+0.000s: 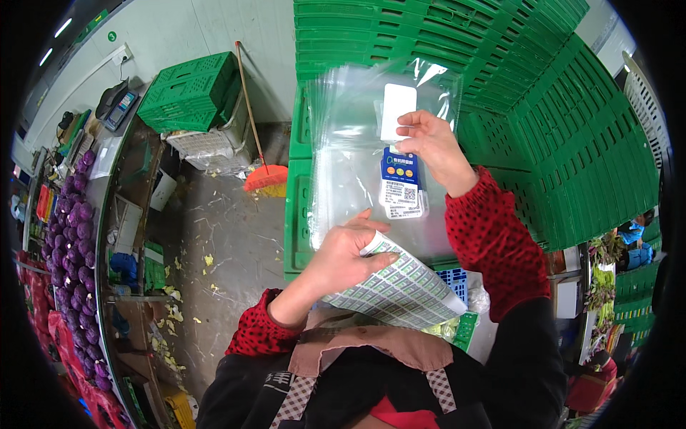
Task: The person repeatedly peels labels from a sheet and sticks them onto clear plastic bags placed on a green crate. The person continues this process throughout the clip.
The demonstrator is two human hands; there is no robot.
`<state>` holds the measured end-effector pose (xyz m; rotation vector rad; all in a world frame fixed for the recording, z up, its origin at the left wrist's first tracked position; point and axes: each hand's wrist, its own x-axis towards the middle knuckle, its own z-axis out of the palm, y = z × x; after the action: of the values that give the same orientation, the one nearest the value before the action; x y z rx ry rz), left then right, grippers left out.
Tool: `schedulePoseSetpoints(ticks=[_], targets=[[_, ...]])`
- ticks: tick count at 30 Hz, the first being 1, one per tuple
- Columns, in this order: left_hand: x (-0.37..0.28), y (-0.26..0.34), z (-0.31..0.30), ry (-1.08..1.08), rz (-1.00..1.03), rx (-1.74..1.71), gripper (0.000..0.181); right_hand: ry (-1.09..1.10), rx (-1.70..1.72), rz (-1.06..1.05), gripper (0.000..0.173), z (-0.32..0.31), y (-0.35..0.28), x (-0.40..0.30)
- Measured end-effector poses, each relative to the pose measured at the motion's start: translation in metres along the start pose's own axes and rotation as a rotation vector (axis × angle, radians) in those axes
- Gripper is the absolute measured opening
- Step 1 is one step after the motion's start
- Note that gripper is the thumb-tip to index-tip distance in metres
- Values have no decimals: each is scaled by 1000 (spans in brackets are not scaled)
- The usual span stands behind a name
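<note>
My left hand [348, 252] grips a sheet of small green-and-grey printed stickers [407, 289], its thumb on top, and the sheet slants down toward my apron. My right hand [429, 145] is over a stack of clear plastic bags [343, 177]. Its fingertips overlap a blank white card [399, 104], and its thumb lies near the card's lower edge; whether they pinch it is unclear. Just below the thumb, a few overlapping blue-and-white printed labels [401, 177] rest on the bags. Under the stack is a green plastic crate surface [297, 214].
Green crate walls [445, 32] rise behind and to the right. At left, a broom [249, 107] leans by a red dustpan [266, 178] near stacked crates [187, 96]. Purple cabbages [72, 257] line a shelf beside a scale [119, 110]. Leafy scraps litter the floor [225, 236]. Another person [635, 244] is far right.
</note>
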<state>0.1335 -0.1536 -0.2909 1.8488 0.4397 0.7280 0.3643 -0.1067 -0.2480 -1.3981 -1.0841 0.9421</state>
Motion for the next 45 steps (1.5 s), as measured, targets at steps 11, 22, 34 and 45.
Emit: schedulePoseSetpoints(ticks=[11,22,34,45], targets=[[-2,-5,-1,-23,21,36,15,9,-524,-265,34,6,50,18],[-24,25,-7,-190,89,-167,20,-345,-683,-509,14,-24,32,-67],[0,15,-1,356,-381,-496,14,-341,-796,-362,15,-65,-76,-18],[-8,15,-13,522,-184,-345,11,-450,-248,106,37,-63,-26,-113]])
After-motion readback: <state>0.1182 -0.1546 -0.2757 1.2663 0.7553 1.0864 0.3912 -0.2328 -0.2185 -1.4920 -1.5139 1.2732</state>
